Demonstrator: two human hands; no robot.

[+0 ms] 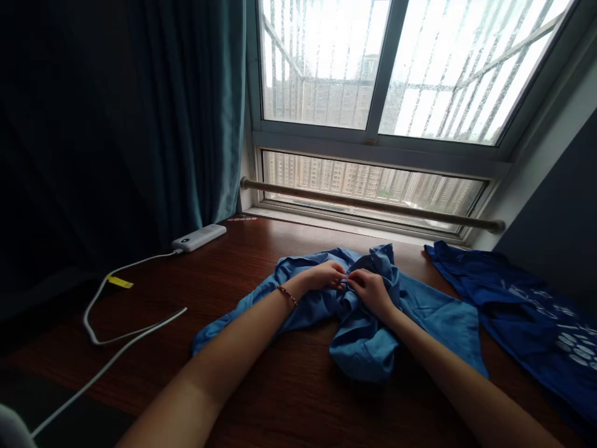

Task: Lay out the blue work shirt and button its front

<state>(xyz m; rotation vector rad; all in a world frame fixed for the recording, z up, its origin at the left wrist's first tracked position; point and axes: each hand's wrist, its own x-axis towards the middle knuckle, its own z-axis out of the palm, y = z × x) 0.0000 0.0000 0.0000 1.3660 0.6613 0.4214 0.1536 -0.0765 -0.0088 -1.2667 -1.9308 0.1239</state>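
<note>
A light blue shirt (420, 298) lies crumpled on the dark wooden surface, bunched up in the middle. One part stretches out to the left under my forearm, and another spreads flat to the right. My left hand (326, 275), with a beaded bracelet (287, 295) at the wrist, pinches the cloth at the bunched middle. Right beside it, my right hand (369, 290) grips the same spot with bent fingers. The fingertips of both hands nearly meet, and the small piece of fabric between them is too small to make out.
To the right lies a darker blue cloth (517, 305) with white print. A white power strip-like device (199, 238) with a white cable (107, 280) and yellow tag (120, 282) rests at the left. Behind are a curtain (200, 112), a window and a horizontal rail (373, 204).
</note>
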